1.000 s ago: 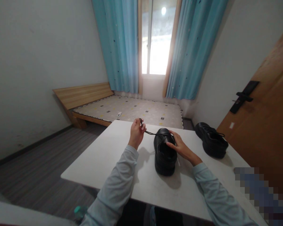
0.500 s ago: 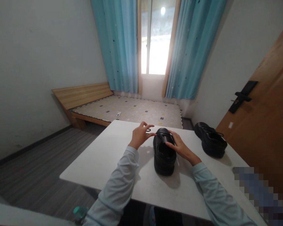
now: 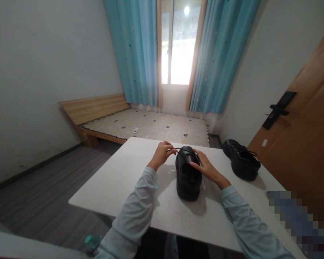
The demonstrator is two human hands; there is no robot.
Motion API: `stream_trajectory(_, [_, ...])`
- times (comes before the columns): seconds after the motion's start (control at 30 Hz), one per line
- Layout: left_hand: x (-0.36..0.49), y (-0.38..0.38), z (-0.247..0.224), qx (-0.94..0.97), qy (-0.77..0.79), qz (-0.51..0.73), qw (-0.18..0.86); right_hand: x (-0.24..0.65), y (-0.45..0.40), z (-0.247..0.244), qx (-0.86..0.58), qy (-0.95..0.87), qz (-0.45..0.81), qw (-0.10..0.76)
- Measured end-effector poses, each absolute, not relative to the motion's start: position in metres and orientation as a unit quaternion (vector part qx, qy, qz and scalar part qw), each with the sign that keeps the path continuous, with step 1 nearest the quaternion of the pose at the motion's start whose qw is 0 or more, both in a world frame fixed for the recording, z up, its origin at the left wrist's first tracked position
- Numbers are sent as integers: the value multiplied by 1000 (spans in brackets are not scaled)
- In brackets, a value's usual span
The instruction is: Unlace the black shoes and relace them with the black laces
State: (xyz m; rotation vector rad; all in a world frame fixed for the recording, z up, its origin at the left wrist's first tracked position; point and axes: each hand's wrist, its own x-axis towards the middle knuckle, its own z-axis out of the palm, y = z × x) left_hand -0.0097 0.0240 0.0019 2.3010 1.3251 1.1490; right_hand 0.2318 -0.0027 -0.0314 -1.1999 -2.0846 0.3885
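A black lace-up shoe stands upright on the white table, its toe pointing away from me and its opening toward me. To its left, my left hand pinches a black shoelace, which stretches from the fingers to the front of the shoe. My right hand grips the shoe's right side, the thumb over the tongue and the other fingers partly hidden behind the upper. A second black shoe rests farther right on the table, with no hand on it.
Beyond the table is a bed with a small white remote-like object on it. A wooden door with a black handle is at the right. A bottle with a green cap stands low at the left.
My left thumb and fingers have closed together on the shoelace, which is now drawn straighter toward the left. My right hand and both shoes stay where they were.
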Motion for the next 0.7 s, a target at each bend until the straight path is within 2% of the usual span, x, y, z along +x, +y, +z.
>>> stream_trajectory(0.37, [-8,23,6,737,401,479,260,232,-5,-30,-475,-796,164,337])
stream_trajectory(0.7, [-1,23,1,531,266,603,533,232,-2,-34,-475,-794,167,341])
